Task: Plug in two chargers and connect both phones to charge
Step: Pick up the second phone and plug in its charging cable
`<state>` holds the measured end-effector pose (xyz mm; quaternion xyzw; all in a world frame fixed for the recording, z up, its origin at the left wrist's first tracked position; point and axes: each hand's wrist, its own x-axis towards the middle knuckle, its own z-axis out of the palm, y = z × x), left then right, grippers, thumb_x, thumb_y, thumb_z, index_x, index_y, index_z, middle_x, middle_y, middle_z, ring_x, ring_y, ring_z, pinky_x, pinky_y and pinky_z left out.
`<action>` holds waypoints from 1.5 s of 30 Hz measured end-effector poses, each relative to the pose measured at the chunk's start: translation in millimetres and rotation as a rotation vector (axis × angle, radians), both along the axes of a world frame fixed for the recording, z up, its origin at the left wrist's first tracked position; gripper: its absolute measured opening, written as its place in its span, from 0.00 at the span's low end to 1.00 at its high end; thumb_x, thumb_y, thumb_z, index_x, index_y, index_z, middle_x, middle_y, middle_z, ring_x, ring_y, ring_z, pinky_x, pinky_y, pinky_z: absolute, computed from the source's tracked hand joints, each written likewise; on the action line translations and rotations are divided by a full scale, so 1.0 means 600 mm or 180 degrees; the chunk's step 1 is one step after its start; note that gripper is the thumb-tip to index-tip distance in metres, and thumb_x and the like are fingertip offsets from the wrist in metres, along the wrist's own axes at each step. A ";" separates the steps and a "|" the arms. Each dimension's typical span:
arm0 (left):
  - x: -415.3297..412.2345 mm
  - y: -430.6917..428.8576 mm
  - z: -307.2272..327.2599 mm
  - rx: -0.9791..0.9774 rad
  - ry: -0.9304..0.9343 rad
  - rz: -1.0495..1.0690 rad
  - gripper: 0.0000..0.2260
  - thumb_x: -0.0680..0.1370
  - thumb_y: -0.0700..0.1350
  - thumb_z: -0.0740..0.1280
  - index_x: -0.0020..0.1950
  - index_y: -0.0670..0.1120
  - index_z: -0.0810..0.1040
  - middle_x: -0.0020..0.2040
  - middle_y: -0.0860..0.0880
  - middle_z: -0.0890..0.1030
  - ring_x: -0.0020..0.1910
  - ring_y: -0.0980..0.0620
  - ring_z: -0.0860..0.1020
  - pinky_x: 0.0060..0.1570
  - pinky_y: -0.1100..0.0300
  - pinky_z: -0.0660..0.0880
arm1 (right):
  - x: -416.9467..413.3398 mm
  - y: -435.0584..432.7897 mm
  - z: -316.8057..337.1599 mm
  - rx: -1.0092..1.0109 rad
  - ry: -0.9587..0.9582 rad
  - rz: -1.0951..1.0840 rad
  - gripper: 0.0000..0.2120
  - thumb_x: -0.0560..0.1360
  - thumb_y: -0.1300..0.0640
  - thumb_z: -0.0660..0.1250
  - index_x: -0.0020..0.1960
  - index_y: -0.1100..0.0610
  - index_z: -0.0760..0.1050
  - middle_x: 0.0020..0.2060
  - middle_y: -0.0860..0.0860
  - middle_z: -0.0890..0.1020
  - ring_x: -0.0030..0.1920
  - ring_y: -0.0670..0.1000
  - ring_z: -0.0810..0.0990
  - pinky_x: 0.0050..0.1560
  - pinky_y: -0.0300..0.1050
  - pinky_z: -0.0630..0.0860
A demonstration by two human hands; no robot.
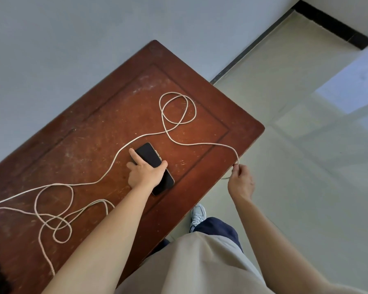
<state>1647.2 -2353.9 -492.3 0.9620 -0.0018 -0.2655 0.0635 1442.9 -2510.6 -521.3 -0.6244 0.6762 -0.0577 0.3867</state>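
Here, two stacked dark phones (152, 162) are gripped by the left hand (146, 172) mid-table | a braided cable (179, 143) end is pinched in the right hand (240, 181) beyond the wooden table (94, 115) edge | a second cable (57, 217) is left looped nearby

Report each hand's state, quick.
Left hand: gripping the top phone of a stack on the table.
Right hand: pinching the cable end off the table edge.
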 end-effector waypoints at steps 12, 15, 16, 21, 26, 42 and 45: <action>0.046 0.127 0.096 -0.1218 -0.0624 0.0141 0.51 0.64 0.70 0.69 0.77 0.41 0.56 0.72 0.41 0.69 0.66 0.39 0.73 0.57 0.43 0.77 | 0.199 0.089 0.176 0.1393 -0.3065 -0.0875 0.07 0.83 0.56 0.64 0.55 0.57 0.80 0.35 0.51 0.83 0.33 0.47 0.84 0.31 0.38 0.79; 0.078 0.192 0.119 -0.1879 -0.0638 0.0442 0.37 0.64 0.65 0.72 0.61 0.39 0.75 0.56 0.39 0.80 0.54 0.40 0.80 0.50 0.40 0.80 | 0.221 0.143 0.167 0.1589 -0.3033 -0.0877 0.09 0.83 0.59 0.62 0.57 0.63 0.77 0.39 0.55 0.81 0.35 0.49 0.86 0.34 0.40 0.82; 0.082 0.216 0.124 -0.2223 -0.0635 0.0590 0.30 0.64 0.63 0.73 0.54 0.40 0.78 0.50 0.40 0.82 0.49 0.43 0.82 0.47 0.40 0.81 | 0.220 0.165 0.155 0.1654 -0.2861 -0.0881 0.10 0.83 0.61 0.61 0.60 0.65 0.75 0.41 0.56 0.81 0.36 0.50 0.87 0.36 0.41 0.83; 0.089 0.318 0.126 -0.2948 -0.0633 0.0913 0.26 0.61 0.57 0.78 0.53 0.49 0.75 0.50 0.44 0.80 0.47 0.47 0.81 0.43 0.49 0.81 | 0.184 0.250 0.091 0.1259 -0.1649 -0.0193 0.25 0.83 0.58 0.61 0.78 0.59 0.59 0.55 0.57 0.83 0.52 0.54 0.84 0.52 0.49 0.83; 0.089 0.370 0.120 -0.3338 0.0220 0.1469 0.36 0.57 0.58 0.80 0.60 0.47 0.71 0.54 0.45 0.78 0.52 0.46 0.80 0.40 0.57 0.76 | 0.153 0.313 0.069 -0.0695 -0.0005 0.1769 0.35 0.78 0.56 0.64 0.80 0.51 0.51 0.78 0.60 0.55 0.77 0.62 0.54 0.73 0.61 0.61; 0.086 0.312 0.242 -0.5553 0.2122 0.1819 0.33 0.76 0.71 0.60 0.66 0.47 0.79 0.50 0.44 0.83 0.49 0.48 0.85 0.43 0.52 0.82 | 0.171 0.343 0.116 -0.0504 -0.0823 0.2165 0.06 0.84 0.49 0.58 0.52 0.50 0.70 0.35 0.44 0.80 0.34 0.44 0.78 0.46 0.51 0.76; 0.090 0.300 0.252 -0.6044 0.2393 0.2146 0.29 0.80 0.67 0.57 0.67 0.48 0.79 0.56 0.43 0.84 0.56 0.44 0.84 0.47 0.48 0.82 | 0.187 0.338 0.171 -0.0240 -0.1614 0.1617 0.07 0.83 0.48 0.60 0.52 0.50 0.73 0.34 0.45 0.80 0.27 0.41 0.75 0.30 0.40 0.74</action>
